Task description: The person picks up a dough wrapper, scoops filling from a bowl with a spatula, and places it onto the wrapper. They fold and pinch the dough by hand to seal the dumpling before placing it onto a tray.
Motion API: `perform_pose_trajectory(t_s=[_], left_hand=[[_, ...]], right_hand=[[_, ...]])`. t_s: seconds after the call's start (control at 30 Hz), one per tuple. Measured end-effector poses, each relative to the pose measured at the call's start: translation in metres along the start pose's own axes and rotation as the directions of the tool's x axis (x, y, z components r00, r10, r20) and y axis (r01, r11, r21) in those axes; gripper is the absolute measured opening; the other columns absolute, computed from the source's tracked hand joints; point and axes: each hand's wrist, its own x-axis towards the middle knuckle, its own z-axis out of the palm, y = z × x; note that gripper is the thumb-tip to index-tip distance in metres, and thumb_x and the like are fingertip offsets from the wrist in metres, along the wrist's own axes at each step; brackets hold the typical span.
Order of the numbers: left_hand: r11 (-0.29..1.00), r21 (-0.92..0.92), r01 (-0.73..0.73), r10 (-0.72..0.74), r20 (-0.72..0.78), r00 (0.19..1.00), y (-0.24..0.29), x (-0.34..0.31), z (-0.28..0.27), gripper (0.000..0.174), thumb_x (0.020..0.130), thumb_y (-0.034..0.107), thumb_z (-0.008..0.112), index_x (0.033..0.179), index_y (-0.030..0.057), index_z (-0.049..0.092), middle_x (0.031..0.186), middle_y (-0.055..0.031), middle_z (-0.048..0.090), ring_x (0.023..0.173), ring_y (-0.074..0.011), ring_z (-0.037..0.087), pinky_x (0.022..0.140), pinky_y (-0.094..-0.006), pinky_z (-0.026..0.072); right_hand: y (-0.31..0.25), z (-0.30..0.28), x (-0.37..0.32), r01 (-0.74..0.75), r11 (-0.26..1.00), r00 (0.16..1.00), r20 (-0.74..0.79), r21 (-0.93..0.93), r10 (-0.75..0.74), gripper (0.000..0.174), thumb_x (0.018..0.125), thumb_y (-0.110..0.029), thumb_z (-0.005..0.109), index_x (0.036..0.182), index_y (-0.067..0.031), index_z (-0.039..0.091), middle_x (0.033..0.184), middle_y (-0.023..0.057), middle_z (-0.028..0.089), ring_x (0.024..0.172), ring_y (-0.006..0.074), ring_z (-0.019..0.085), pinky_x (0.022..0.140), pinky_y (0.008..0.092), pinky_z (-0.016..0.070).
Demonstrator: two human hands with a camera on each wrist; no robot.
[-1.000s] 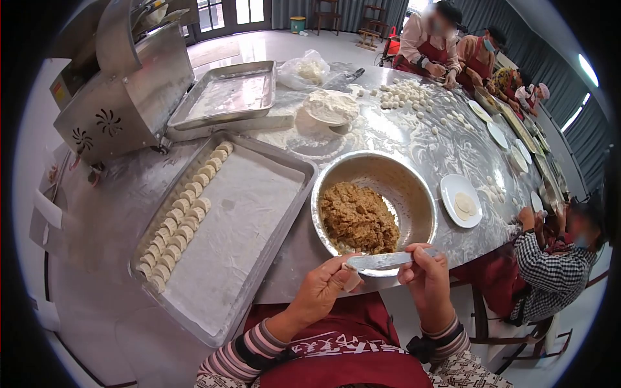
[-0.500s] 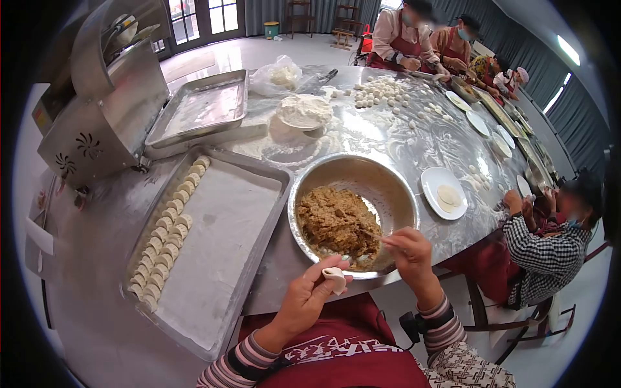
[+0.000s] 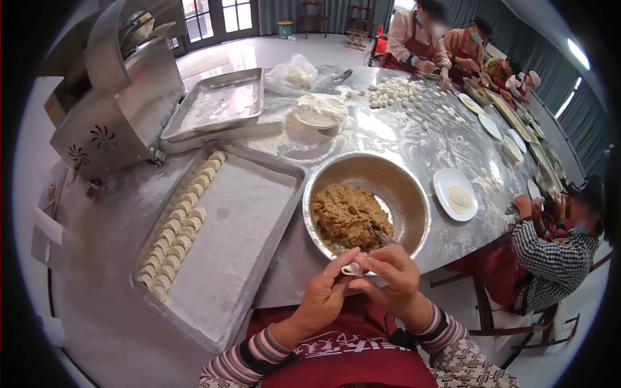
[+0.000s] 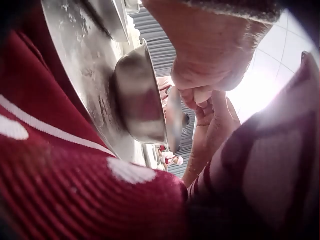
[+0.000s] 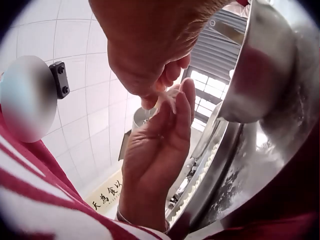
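Note:
Both hands meet just in front of the bowl's near rim. My left hand [image 3: 343, 266] holds a small filled dumpling [image 3: 354, 268] of white dough, and my right hand [image 3: 367, 261] pinches its edge from the other side. Seen from below in the right wrist view, the dumpling [image 5: 167, 97] sits between the fingertips of both hands. The steel bowl [image 3: 414, 200] holds brown minced filling [image 3: 349, 216]. A metal spatula [image 3: 383, 237] lies in the bowl with its handle against the near rim.
A large lined tray [image 3: 278, 213] at left carries several folded dumplings [image 3: 184, 220] along its left side. Behind are a steel machine [image 3: 119, 97], an empty tray [image 3: 217, 103], a flour pile [image 3: 320, 110], dough pieces [image 3: 398, 94] and a plate of wrappers [image 3: 456, 194]. Other people sit around the table.
My right hand has put the spatula down in the bowl and come over to the dumpling in my left hand. Both hands now pinch it together.

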Motion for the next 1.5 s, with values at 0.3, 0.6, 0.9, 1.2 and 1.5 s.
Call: perform_pose_trajectory(t_s=[0.3, 0.6, 0.9, 1.2, 1.5], left_hand=[[0.988, 0.060, -0.145, 0.150, -0.085, 0.985, -0.008, -0.002, 0.000, 0.054, 0.089, -0.009, 0.042, 0.141, -0.0027, 0.030, 0.133, -0.0221, 0.048, 0.124, -0.0275, 0.048, 0.105, -0.0338, 0.0362], [0.923, -0.367, 0.118, -0.153, -0.067, 0.986, -0.013, -0.004, -0.006, 0.047, 0.091, -0.005, 0.048, 0.137, -0.0042, 0.036, 0.127, -0.0156, 0.054, 0.116, -0.0196, 0.054, 0.096, -0.0300, 0.0447], [0.930, -0.327, 0.169, -0.183, -0.012, 0.983, -0.015, -0.004, -0.009, 0.022, 0.091, 0.003, 0.057, 0.112, -0.0022, 0.060, 0.103, -0.0061, 0.064, 0.098, -0.0105, 0.058, 0.084, -0.0245, 0.0493], [0.916, -0.363, 0.169, -0.193, -0.030, 0.981, -0.008, -0.005, -0.009, 0.024, 0.087, -0.007, 0.053, 0.109, -0.0028, 0.061, 0.105, -0.0078, 0.064, 0.100, -0.0124, 0.059, 0.084, -0.0242, 0.0515], [0.942, -0.288, 0.171, -0.166, 0.040, 0.985, -0.018, -0.007, -0.011, 0.026, 0.088, 0.003, 0.062, 0.114, -0.0005, 0.060, 0.107, -0.0051, 0.064, 0.099, -0.0089, 0.056, 0.085, -0.0237, 0.0474]], right_hand=[[-0.004, 0.017, 0.003, 0.142, 0.982, 0.990, 0.030, -0.127, -0.139, 0.028, 0.063, -0.010, 0.075, 0.088, -0.0048, 0.065, 0.082, 0.0067, 0.060, 0.066, 0.0220, 0.057, 0.059, 0.0334, 0.0415], [-0.002, 0.015, 0.005, 0.186, 0.975, 0.979, 0.107, -0.122, -0.174, 0.034, 0.063, -0.012, 0.075, 0.094, -0.0017, 0.064, 0.085, 0.0076, 0.060, 0.073, 0.0226, 0.058, 0.065, 0.0348, 0.0443], [0.015, 0.021, 0.020, -0.193, 0.878, 0.926, 0.378, 0.439, 0.015, 0.033, 0.069, -0.010, 0.077, 0.101, -0.0054, 0.069, 0.109, 0.0096, 0.066, 0.103, 0.0273, 0.059, 0.088, 0.0367, 0.0473], [0.006, 0.024, 0.022, -0.225, 0.881, 0.924, 0.379, 0.417, 0.057, 0.018, 0.070, -0.003, 0.074, 0.088, -0.0063, 0.071, 0.108, 0.0077, 0.068, 0.107, 0.0266, 0.059, 0.093, 0.0386, 0.0460], [0.018, 0.027, 0.014, -0.147, 0.873, 0.924, 0.380, 0.465, -0.046, 0.016, 0.072, -0.005, 0.073, 0.087, -0.0061, 0.070, 0.112, 0.0095, 0.067, 0.124, 0.0285, 0.051, 0.106, 0.0464, 0.0347]])
